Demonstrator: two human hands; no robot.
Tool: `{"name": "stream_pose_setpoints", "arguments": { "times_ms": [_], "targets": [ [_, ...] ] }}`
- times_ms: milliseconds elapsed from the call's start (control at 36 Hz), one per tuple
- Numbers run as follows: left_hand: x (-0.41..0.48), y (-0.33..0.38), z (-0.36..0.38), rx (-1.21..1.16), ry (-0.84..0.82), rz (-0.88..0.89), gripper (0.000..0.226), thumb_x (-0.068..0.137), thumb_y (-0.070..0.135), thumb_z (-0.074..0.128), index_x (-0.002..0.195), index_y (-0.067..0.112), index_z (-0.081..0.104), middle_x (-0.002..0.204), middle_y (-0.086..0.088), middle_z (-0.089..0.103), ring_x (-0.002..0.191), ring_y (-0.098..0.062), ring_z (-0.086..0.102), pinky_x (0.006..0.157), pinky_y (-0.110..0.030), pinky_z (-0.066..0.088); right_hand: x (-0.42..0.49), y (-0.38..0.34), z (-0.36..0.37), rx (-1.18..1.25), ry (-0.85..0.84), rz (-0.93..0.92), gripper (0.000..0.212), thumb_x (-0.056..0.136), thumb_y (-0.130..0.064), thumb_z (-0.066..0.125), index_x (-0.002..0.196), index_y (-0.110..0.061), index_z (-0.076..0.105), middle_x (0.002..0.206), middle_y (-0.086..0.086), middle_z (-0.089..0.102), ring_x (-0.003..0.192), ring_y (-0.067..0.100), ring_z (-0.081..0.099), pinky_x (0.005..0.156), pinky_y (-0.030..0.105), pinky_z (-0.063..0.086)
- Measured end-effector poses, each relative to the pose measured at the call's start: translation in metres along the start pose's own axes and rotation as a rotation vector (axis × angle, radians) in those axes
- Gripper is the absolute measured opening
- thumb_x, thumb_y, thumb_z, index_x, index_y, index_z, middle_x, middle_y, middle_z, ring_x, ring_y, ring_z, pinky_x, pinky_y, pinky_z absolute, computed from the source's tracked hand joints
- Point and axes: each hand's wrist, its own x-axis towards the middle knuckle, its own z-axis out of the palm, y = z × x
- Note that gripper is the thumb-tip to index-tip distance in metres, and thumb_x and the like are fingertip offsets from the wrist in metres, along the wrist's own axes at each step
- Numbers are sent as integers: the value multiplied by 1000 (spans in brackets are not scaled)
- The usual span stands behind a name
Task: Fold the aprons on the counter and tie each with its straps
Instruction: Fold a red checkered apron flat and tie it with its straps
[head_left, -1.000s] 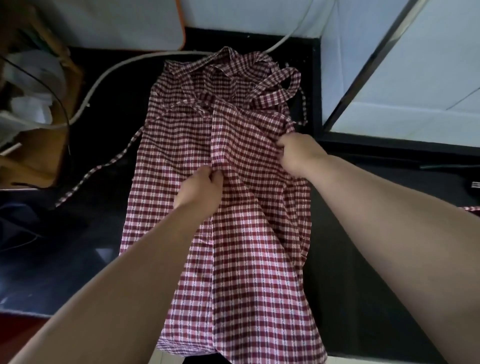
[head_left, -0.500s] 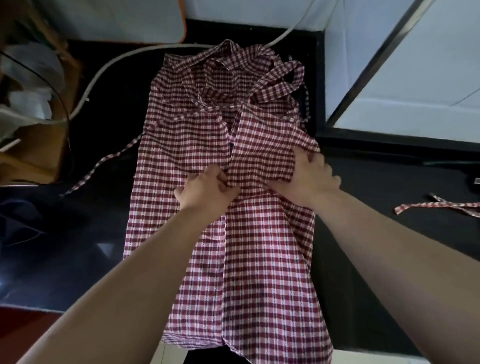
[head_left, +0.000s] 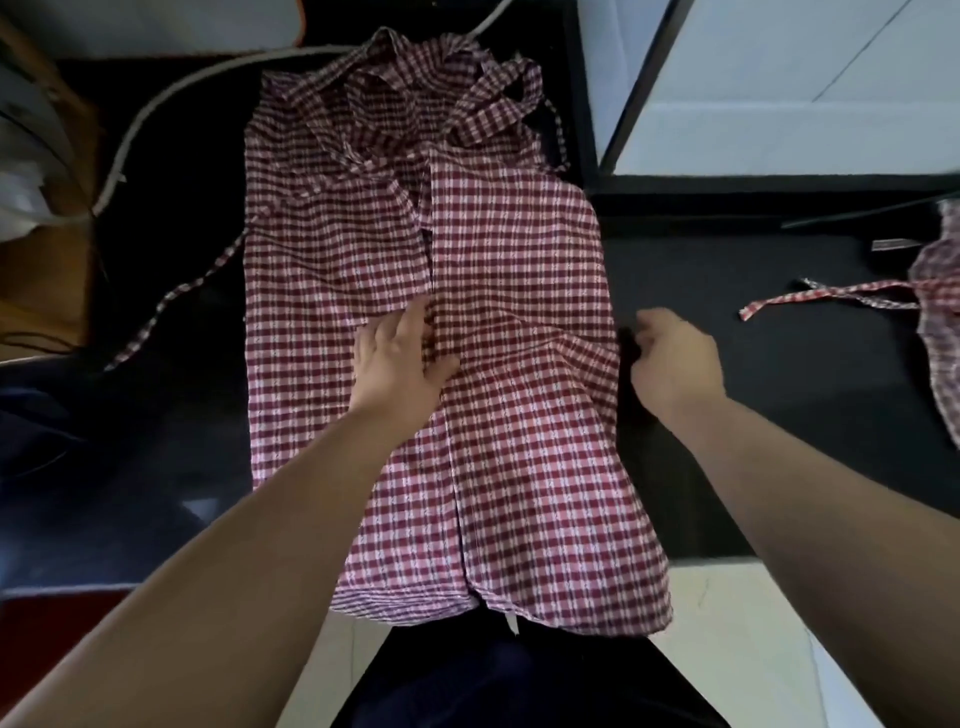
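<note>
Apron (head_left: 519, 270), red-and-white check: laid lengthwise on the black counter (head_left: 779, 374), left and right sides folded inward to meet along a centre line. Near hem hanging over the counter's near edge. Straps (head_left: 493, 117) bunched in loose loops at the far end; a single left strap (head_left: 166, 304) trailing off to the left across the counter.

Left hand (head_left: 402, 364): palm down, fingers straight and spread, pressing flat on the cloth at the centre line, about midway along its length. Forearm reaching in from near left, over the folded left panel.

Right hand (head_left: 675, 364): hovering over bare counter just beside the apron's right edge, apart from the cloth. Fingers loosely curled toward that edge, slightly blurred; nothing seen in them. Forearm extending in from near right.

Second apron (head_left: 940, 332), same check, crumpled at the right edge of view, well apart from the first, with a trailing strap (head_left: 831, 297) lying leftward on the counter. White cable (head_left: 150, 111) curving along the far left.
</note>
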Motion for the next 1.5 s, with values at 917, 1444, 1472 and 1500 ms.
{"name": "stream_pose_setpoints", "arguments": {
  "times_ms": [917, 1444, 1472, 1500],
  "targets": [
    [-26, -44, -49, 17, 130, -34, 39, 98, 30, 48, 136, 22, 51, 137, -3, 44, 117, -23, 49, 92, -36, 47, 11, -83, 67, -89, 89, -514, 59, 91, -50, 51, 139, -16, 43, 138, 7, 45, 125, 26, 46, 104, 47, 40],
    [-133, 6, 24, -104, -41, -212, 75, 93, 37, 56, 153, 29, 11, 155, -2, 18, 140, -24, 25, 110, -45, 36, -78, 39, 19, 177, -591, -484, 102, 66, -29, 77, 145, -41, 13, 123, -10, 48, 109, 9, 50, 97, 36, 45],
    [-137, 5, 26, -84, -48, -195, 72, 94, 37, 55, 153, 28, 14, 157, 0, 17, 141, -23, 24, 111, -45, 34, -80, 44, 23, 137, -585, -518, 103, 66, -33, 75, 145, -42, 10, 122, -8, 47, 108, 12, 50, 97, 40, 46],
    [-141, 4, 28, -57, -53, -181, 70, 95, 36, 53, 153, 27, 15, 158, 0, 15, 143, -22, 21, 113, -44, 31, -84, 49, 25, 72, -560, -532, 101, 71, -33, 73, 147, -41, 7, 125, -7, 44, 110, 13, 48, 98, 41, 45]
  ]
}}
